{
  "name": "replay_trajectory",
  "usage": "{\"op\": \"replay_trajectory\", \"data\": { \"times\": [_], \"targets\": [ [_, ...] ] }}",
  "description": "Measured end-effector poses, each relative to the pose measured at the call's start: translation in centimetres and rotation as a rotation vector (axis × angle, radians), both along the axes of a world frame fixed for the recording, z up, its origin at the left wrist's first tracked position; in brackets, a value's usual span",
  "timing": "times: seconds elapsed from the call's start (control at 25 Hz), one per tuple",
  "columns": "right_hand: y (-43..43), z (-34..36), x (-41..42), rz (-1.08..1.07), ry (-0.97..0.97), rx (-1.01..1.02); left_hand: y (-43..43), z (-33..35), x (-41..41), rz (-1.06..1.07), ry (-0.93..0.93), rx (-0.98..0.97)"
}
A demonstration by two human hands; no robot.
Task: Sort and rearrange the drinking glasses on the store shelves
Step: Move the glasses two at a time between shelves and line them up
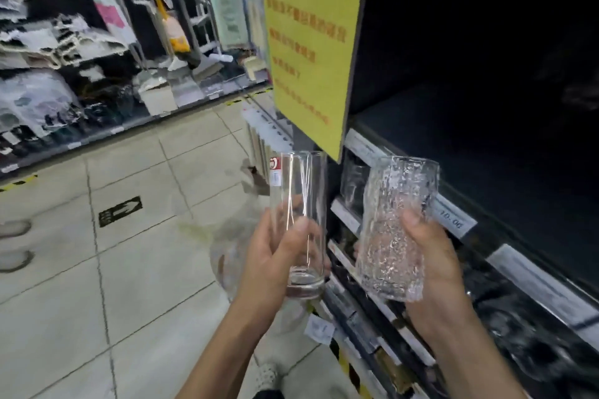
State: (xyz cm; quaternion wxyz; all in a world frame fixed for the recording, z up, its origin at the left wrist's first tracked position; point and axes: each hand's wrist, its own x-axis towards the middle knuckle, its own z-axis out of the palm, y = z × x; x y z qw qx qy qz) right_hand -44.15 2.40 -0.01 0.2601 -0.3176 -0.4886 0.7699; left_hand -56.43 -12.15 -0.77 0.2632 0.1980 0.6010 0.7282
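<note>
My left hand [275, 256] grips a tall, smooth, clear glass [303, 204] upright by its lower half, thumb across the front. A red and white label sticks to its upper left side. My right hand [434, 256] holds a textured, hammered-look clear glass [393, 230], tilted slightly right, thumb on its front. Both glasses are held in the air in front of the dark store shelves [453, 214] on the right. More glassware stands dimly on the lower shelves [525, 343].
A yellow notice [308, 42] hangs on the shelf end above the glasses. White price strips [538, 285] line the shelf edges. A tiled aisle floor [129, 269] stretches left, with stocked racks [64, 58] on the far side. A large clear vessel [233, 246] shows behind my left hand.
</note>
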Motion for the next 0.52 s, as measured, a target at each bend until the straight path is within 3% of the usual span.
{"op": "replay_trajectory", "data": {
  "times": [0.2,0.52],
  "targets": [
    [-0.5,1.7,1.0,-0.326,-0.025,0.065,5.4,1.5,-3.3,-0.394,0.019,-0.018],
    [-2.2,4.5,2.5,-0.673,-0.112,0.185,11.3,3.7,-4.3,-0.770,0.099,0.015]
  ]
}}
